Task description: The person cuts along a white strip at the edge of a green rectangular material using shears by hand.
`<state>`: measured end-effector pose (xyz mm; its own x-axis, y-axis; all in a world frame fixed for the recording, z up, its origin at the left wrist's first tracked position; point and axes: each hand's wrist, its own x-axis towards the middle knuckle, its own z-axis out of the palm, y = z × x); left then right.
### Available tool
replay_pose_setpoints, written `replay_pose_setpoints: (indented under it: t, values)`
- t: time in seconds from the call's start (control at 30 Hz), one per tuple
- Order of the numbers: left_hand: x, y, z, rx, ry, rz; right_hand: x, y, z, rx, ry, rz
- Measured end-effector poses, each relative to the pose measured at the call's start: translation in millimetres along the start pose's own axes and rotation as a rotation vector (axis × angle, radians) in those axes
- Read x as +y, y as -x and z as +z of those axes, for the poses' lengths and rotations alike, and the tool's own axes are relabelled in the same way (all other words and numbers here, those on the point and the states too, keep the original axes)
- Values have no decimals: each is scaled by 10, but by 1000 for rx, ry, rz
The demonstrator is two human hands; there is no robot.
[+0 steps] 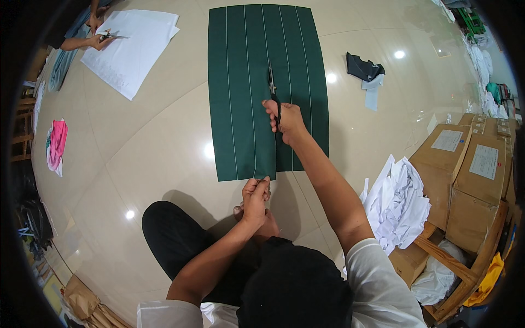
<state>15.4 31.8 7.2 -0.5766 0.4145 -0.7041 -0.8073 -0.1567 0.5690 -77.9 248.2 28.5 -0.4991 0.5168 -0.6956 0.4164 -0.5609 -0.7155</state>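
A dark green fabric sheet (235, 93), marked with several pale lengthwise lines, lies spread on the tiled floor in front of me. My right hand (284, 117) grips black-handled scissors (273, 85), their blades pointing away from me along one of the lines. A slit runs from the near edge up to the scissors. At that near edge, left of the slit, my left hand (256, 194) pinches the fabric's corner. The exact grip of the left fingertips is partly hidden.
At the far left another person's hand (100, 41) holds scissors over a white sheet (131, 54). Pink cloth (57, 143) lies at left, dark scraps (363, 68) at right. Crumpled white strips (396, 202) sit beside cardboard boxes (437, 175) on a wooden frame (448, 259).
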Motion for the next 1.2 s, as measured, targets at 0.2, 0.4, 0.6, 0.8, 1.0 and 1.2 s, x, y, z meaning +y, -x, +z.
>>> replay_pose_setpoints:
  t: [0.2, 0.4, 0.6, 0.8, 1.0, 1.2]
  values:
    - [-37, -24, -30, -16, 11, 12, 52, -50, -9, 6, 18, -21]
    - [-33, -20, -15, -15, 21, 19, 54, -48, -26, 14, 28, -25]
    - [-21, -8, -15, -3, 12, 14, -42, -32, 2, 11, 31, 11]
    - [1, 3, 3, -4, 9, -5, -112, -141, 13, 21, 28, -10]
    - [-19, -5, -21, -6, 1, 4, -146, -185, 27, 9, 18, -10]
    - [-8, 5, 4, 2, -9, -6, -127, -238, 10, 12, 29, -15]
